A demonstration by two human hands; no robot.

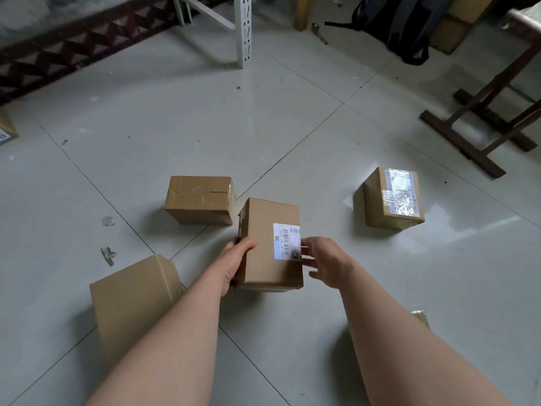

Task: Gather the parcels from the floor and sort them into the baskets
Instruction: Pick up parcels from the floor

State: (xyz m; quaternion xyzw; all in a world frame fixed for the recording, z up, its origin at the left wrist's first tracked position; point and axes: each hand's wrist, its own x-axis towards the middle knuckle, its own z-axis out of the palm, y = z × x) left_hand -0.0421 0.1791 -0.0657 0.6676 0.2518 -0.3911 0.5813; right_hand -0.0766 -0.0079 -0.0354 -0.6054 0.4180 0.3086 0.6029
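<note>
A brown cardboard parcel with a white barcode label (pixel 268 244) is in the middle of the tiled floor. My left hand (pixel 235 263) grips its left side, thumb on top. My right hand (pixel 325 260) is at its right edge, fingers spread and touching the label side. A taped plain parcel (pixel 200 199) lies just behind it on the left. Another parcel with a shiny label (pixel 390 197) sits to the right. A plain parcel (pixel 131 300) lies near my left forearm, partly hidden by it. No baskets are in view.
A white metal rack leg (pixel 244 30) stands at the back. A dark wooden stand base (pixel 465 142) is at the right, a black backpack (pixel 407 24) behind it. A dark lattice rail (pixel 73 45) runs along the back left. A box corner (pixel 7 130) shows at the left edge.
</note>
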